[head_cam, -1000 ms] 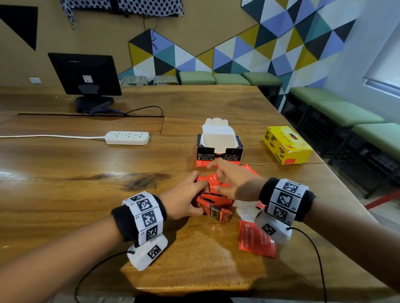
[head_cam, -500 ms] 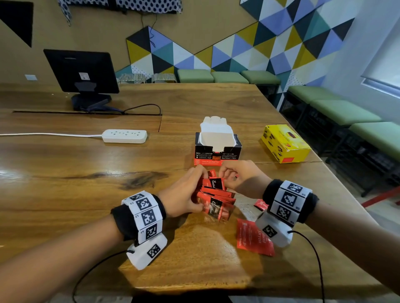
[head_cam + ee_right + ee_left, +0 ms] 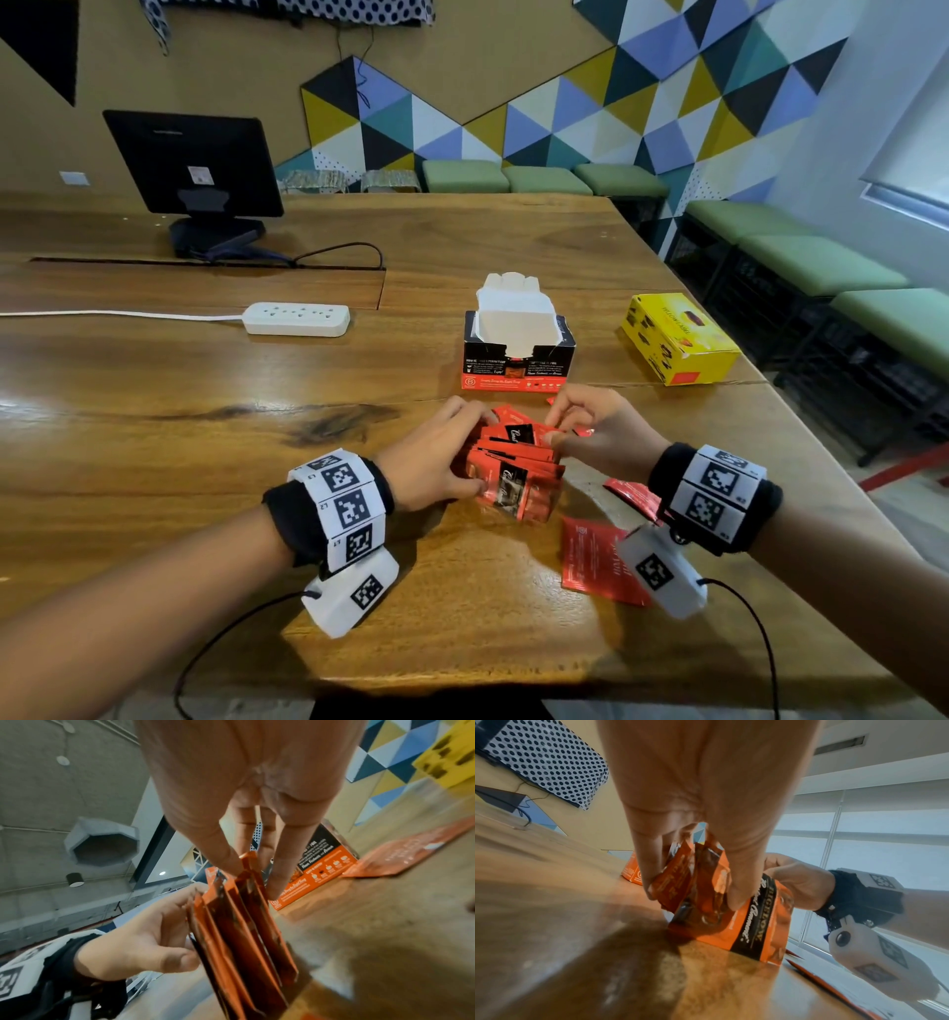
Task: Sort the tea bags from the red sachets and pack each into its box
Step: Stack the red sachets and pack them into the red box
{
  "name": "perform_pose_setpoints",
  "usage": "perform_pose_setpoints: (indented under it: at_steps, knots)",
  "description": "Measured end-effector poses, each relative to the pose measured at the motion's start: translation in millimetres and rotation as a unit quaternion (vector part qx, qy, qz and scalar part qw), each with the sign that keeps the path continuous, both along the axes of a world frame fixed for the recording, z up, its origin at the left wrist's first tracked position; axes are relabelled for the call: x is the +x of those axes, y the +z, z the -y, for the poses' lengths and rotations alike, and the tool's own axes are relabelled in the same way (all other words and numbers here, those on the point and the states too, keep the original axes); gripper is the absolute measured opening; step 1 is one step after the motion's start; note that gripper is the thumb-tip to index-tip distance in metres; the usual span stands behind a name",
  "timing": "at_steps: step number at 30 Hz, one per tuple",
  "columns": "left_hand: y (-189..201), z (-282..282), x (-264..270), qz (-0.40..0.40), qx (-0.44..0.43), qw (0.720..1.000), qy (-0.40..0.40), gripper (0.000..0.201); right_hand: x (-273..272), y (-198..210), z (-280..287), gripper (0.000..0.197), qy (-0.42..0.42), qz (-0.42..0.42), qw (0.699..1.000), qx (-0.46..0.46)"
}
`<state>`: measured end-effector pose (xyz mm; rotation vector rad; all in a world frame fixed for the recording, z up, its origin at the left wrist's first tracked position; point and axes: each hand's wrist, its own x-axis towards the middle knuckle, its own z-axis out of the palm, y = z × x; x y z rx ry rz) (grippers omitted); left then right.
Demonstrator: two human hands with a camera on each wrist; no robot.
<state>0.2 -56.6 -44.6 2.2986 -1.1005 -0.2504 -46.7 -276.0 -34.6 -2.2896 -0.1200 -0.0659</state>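
Note:
A stack of red sachets (image 3: 513,475) stands on edge on the wooden table, held between both hands. My left hand (image 3: 436,462) grips its left side, thumb at the front and fingers over the back (image 3: 695,874). My right hand (image 3: 590,431) pinches the top right edges of the stack (image 3: 246,882). The open red-and-black box (image 3: 516,360) stands just behind the hands, lid flap up. A shut yellow tea box (image 3: 678,339) lies at the right. Loose red sachets (image 3: 590,560) lie flat under my right wrist.
A white power strip (image 3: 297,319) with its cord lies at the left, a black monitor (image 3: 195,164) behind it. The table's right edge (image 3: 842,462) runs close to my right arm; green benches stand beyond it.
My right hand has drawn back from the box front onto the stack. Both hands have pressed the sachets together into an upright bundle.

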Motion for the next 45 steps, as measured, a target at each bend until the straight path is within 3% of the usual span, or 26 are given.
perform_pose_setpoints:
  at_steps: [3,9,16,25,27,31,33,38,45]
  knots:
    - [-1.9,1.2,0.8,0.007,-0.008,1.0,0.002,0.057,-3.6,-4.5,4.7,0.022,-0.015,-0.024,1.0,0.008]
    - [-2.7,1.7,-1.5,-0.005,-0.006,1.0,-0.012,0.061,-4.1,5.4,14.6,0.019,-0.003,-0.153,0.987,0.037]
    - [-1.6,11.9,-9.4,-0.042,0.008,0.999,-0.015,0.072,-8.7,-4.7,-2.2,0.024,0.0,-0.193,0.978,0.079]
    - [-4.1,13.8,-11.8,-0.054,-0.006,0.998,-0.004,0.056,-19.5,4.0,-3.7,0.005,0.045,-0.209,0.974,0.075]
    - [-5.6,13.1,-11.8,-0.052,-0.009,0.999,-0.007,0.055,-25.4,9.6,-2.0,0.026,0.064,-0.255,0.962,0.075]
    - [-4.1,11.6,-13.1,-0.06,-0.014,0.998,-0.027,0.057,-36.0,11.7,-3.2,0.081,0.107,-0.248,0.958,-0.095]
    - [-2.9,11.0,-13.6,-0.061,-0.014,0.997,-0.039,0.06,-36.8,10.7,-8.2,0.085,0.091,-0.214,0.966,-0.11]
    - [-1.1,10.4,-12.7,-0.063,-0.003,0.997,-0.052,0.067,-28.3,9.6,-19.1,0.09,0.065,-0.118,0.99,-0.049]
    - [2.9,8.0,-8.7,-0.032,-0.01,0.999,-0.024,0.078,-9.8,10.0,-33.4,0.1,0.003,-0.059,0.995,-0.082]
